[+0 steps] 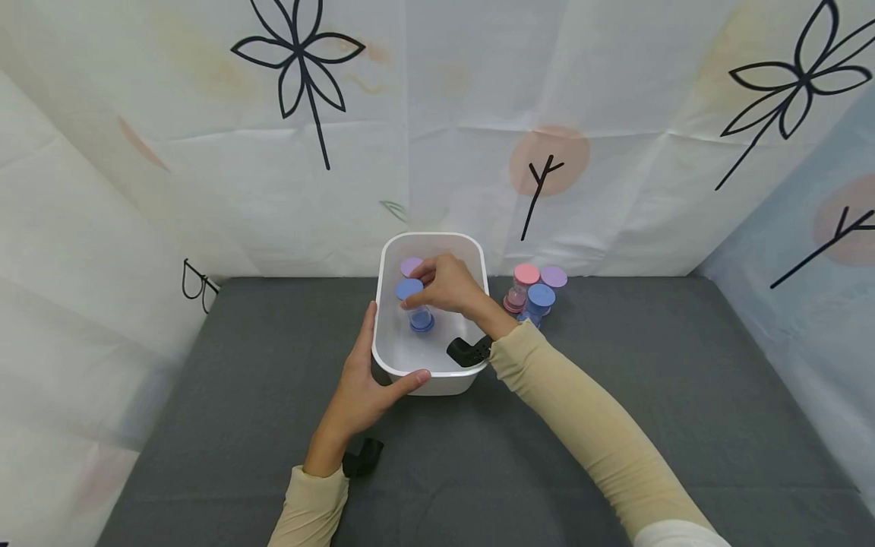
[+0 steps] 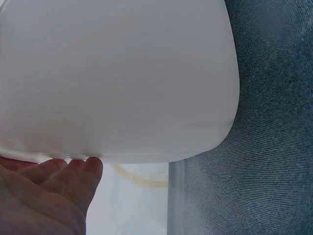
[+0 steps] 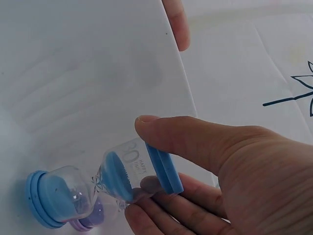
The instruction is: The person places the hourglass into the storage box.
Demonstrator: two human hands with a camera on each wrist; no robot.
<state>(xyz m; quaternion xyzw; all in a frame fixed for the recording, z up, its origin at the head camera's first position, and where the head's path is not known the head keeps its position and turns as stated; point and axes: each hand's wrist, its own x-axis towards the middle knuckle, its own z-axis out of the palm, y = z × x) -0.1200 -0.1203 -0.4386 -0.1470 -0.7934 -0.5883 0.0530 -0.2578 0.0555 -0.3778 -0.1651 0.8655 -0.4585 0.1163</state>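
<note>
A blue sand timer (image 1: pixel 409 289) stands in the white plastic bin (image 1: pixel 403 357). My right hand (image 1: pixel 450 287) holds it from above, thumb and fingers around its upper blue cap in the right wrist view. Blue sand shows in both bulbs of the timer (image 3: pixel 120 174). Close beside it in the bin is a purple sand timer (image 1: pixel 412 266), partly covered by the blue one. My left hand (image 1: pixel 364 391) rests against the bin's near left corner, fingers extended along the left wall and thumb spread toward the front rim. In the left wrist view, the fingertips touch the bin wall (image 2: pixel 122 88).
Just right of the bin, a pink sand timer (image 1: pixel 525 277), another purple one (image 1: pixel 554 276) and another blue one (image 1: pixel 540 298) cluster on the dark grey table (image 1: pixel 649 403). A patterned white cloth (image 1: pixel 451 167) hangs behind the table. Each wrist wears a black camera mount.
</note>
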